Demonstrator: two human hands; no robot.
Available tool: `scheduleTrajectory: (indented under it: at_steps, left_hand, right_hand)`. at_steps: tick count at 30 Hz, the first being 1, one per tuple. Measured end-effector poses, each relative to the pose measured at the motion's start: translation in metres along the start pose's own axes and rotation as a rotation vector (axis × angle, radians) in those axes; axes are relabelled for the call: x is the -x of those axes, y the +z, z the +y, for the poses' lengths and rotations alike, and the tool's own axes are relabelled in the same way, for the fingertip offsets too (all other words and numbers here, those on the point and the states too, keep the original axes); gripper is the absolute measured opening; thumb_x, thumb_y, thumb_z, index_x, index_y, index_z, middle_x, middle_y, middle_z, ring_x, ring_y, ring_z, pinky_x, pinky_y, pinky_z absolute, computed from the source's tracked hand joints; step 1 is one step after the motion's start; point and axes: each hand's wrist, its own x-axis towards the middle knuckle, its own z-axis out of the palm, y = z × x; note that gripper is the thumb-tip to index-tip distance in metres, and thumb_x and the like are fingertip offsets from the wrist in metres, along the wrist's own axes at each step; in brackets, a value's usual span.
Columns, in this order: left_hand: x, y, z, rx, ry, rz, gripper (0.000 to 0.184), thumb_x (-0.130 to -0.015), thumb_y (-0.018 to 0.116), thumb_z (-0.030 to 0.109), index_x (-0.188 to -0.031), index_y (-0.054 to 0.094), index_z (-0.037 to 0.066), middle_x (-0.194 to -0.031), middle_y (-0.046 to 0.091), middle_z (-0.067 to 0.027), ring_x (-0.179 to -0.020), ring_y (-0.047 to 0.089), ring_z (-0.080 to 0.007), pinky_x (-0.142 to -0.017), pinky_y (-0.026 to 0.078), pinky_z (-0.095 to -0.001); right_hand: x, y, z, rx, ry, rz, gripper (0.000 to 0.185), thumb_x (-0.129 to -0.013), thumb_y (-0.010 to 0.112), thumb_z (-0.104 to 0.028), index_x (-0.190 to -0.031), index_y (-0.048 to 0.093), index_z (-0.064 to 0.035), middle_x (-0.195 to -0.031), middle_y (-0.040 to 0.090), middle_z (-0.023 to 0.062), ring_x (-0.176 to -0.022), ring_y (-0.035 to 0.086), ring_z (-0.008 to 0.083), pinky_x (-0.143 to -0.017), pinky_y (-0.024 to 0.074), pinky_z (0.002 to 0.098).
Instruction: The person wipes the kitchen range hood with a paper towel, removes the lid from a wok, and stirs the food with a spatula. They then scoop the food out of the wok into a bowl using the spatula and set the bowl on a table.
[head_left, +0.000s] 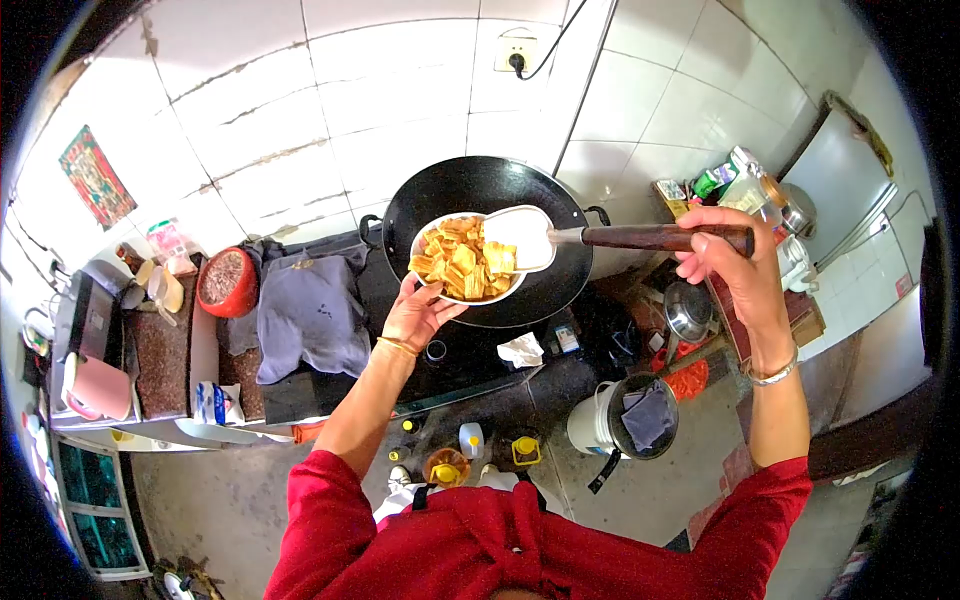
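Note:
My left hand [424,314] grips the near left rim of a white bowl [418,240], held over a large black wok [520,180]. Yellow-brown slices of food [462,262] fill the bowl; their exact kind I cannot make out. My right hand [735,255] is closed around the dark wooden handle of a spatula [650,238]. The broad, bright blade of the spatula reaches over the bowl's right side, beside the slices. Below the bowl and blade, part of the wok's inside is hidden.
A grey cloth [312,315] lies on the stove's left side, near a red pot [227,282]. Crumpled white tissue [520,350] rests at the stove's front. On the floor stand a white bucket [590,420] and several bottles. A metal lidded pot [688,308] sits at right.

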Motion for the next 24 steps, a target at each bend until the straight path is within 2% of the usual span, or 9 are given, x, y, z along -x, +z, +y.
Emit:
scheduleTrajectory:
  at_steps: [5,8,11,20,22,23,24]
  left_hand:
    - [0.002,-0.005,-0.001,0.021,-0.016,0.019,0.047,-0.079,0.055,0.002,-0.12,0.034,0.011,-0.111,0.051,-0.0135,-0.095,0.056,-0.033,-0.077,0.051,-0.047]
    - [0.003,-0.007,-0.001,0.031,-0.009,0.004,0.046,-0.079,0.055,0.002,-0.12,0.035,0.011,-0.111,0.051,-0.0136,-0.095,0.056,-0.0334,-0.078,0.05,-0.0476]
    - [0.003,-0.008,0.001,0.054,-0.012,0.015,0.044,-0.079,0.051,-0.002,-0.117,0.034,0.013,-0.108,0.052,-0.0152,-0.09,0.058,-0.0349,-0.075,0.05,-0.0503]
    - [0.011,-0.01,0.007,0.048,0.018,-0.007,0.043,-0.079,0.051,-0.002,-0.116,0.036,0.013,-0.109,0.052,-0.0142,-0.093,0.057,-0.0337,-0.077,0.05,-0.0492]
    - [0.017,-0.011,0.011,0.031,0.016,0.024,0.042,-0.079,0.051,-0.002,-0.116,0.037,0.013,-0.11,0.052,-0.0142,-0.094,0.057,-0.0327,-0.076,0.05,-0.0487]
    - [0.019,-0.013,0.011,-0.053,0.04,0.032,0.048,-0.079,0.055,0.005,-0.121,0.036,0.013,-0.115,0.049,-0.0131,-0.097,0.056,-0.0307,-0.078,0.051,-0.0434]
    - [0.022,-0.015,0.012,-0.059,0.039,0.034,0.048,-0.079,0.055,0.005,-0.121,0.036,0.013,-0.115,0.049,-0.0131,-0.097,0.056,-0.0307,-0.078,0.051,-0.0434]
  right_hand:
    - [0.01,0.001,-0.012,0.174,-0.124,-0.095,0.019,-0.073,0.058,-0.004,-0.091,0.06,0.0035,-0.076,0.06,0.0049,-0.069,0.058,0.0098,-0.065,0.0466,0.0209]
    - [0.016,0.002,-0.011,0.116,-0.149,-0.073,0.019,-0.073,0.058,-0.002,-0.091,0.059,0.0038,-0.08,0.06,0.006,-0.069,0.058,0.0105,-0.066,0.0475,0.022]
    - [0.024,0.001,-0.006,0.073,-0.182,-0.005,0.019,-0.072,0.058,0.0,-0.091,0.059,0.0041,-0.083,0.06,0.0069,-0.068,0.058,0.011,-0.066,0.0483,0.0227]
    - [0.039,0.003,0.015,0.02,-0.122,-0.003,0.019,-0.074,0.056,-0.001,-0.092,0.059,0.0048,-0.085,0.061,0.0089,-0.066,0.06,0.0121,-0.061,0.0492,0.0228]
    - [0.037,0.002,0.02,-0.054,-0.091,0.13,0.019,-0.077,0.054,-0.002,-0.094,0.058,0.0047,-0.082,0.061,0.0098,-0.063,0.06,0.0124,-0.059,0.0495,0.0227]
    - [0.032,0.0,0.026,-0.072,-0.063,0.178,0.02,-0.079,0.053,-0.005,-0.095,0.058,0.0044,-0.079,0.061,0.0113,-0.061,0.06,0.0128,-0.056,0.0494,0.0225]
    - [0.028,0.001,0.031,-0.111,-0.067,0.221,0.02,-0.08,0.054,-0.009,-0.095,0.058,0.0038,-0.076,0.061,0.0116,-0.06,0.06,0.0132,-0.055,0.0494,0.0225]
